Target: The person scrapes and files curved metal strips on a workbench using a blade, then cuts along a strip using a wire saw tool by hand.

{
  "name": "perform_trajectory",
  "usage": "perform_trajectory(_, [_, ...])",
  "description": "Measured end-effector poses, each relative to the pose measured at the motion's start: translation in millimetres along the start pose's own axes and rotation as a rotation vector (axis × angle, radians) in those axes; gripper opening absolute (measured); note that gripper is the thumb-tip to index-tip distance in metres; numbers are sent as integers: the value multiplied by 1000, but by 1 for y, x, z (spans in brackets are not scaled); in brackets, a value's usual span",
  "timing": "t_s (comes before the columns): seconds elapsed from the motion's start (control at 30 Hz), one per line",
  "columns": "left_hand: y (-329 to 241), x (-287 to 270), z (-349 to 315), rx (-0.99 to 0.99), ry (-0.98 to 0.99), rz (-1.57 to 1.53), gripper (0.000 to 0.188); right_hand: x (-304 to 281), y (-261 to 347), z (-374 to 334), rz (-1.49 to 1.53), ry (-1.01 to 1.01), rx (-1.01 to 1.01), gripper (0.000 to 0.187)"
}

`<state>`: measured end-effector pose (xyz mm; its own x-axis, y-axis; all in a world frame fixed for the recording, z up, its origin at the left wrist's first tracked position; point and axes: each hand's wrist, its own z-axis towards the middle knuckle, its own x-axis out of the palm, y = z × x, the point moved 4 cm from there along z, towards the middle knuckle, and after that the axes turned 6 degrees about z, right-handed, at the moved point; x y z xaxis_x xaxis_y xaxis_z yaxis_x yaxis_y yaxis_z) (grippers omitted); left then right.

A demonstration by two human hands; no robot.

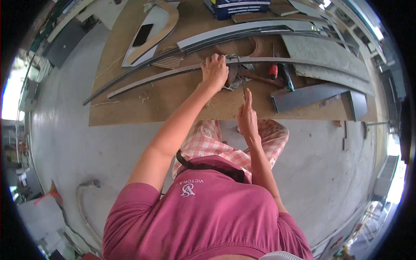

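Note:
A long, narrow grey strip (160, 74) runs across the table in front of me, curving in the fisheye view. My left hand (215, 71) is closed over it near its middle, fingers wrapped across the top. Just right of that, a thin dark blade-like tool (243, 82) crosses the strip; I cannot make out its exact kind. My right hand (247, 117) grips its near end, with the index finger stretched along it. Under the strip between the hands lies a crumpled grey and brown bundle (233, 80), partly hidden.
The brown table (130, 110) also bears a red-handled screwdriver (273, 71), a teal-ended tool (287, 80), a dark panel (307, 98), grey boards (320, 54), and more long strips (234, 37). Farther back are a phone (143, 34), a curved wooden piece (167, 32) and a blue bag (238, 9).

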<state>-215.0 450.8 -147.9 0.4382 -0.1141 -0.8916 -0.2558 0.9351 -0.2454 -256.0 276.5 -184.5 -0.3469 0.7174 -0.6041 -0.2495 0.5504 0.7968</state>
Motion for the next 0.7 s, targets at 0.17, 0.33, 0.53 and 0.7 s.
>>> perform_trajectory(0.17, [-2, 43, 30, 51, 255, 253, 18, 0, 4, -2, -27, 24, 26, 61])
perform_trajectory(0.33, [5, 50, 41, 62, 374, 112, 18, -2, 12, -12, 43, 44, 34, 55])
perform_trajectory(0.53, [6, 54, 41, 100, 285, 98, 13, 7, 9, -10, 57, 62, 28, 55])
perform_trajectory(0.7, [10, 60, 41, 106, 228, 140, 11, 14, 7, -12, 68, 75, 112, 57])
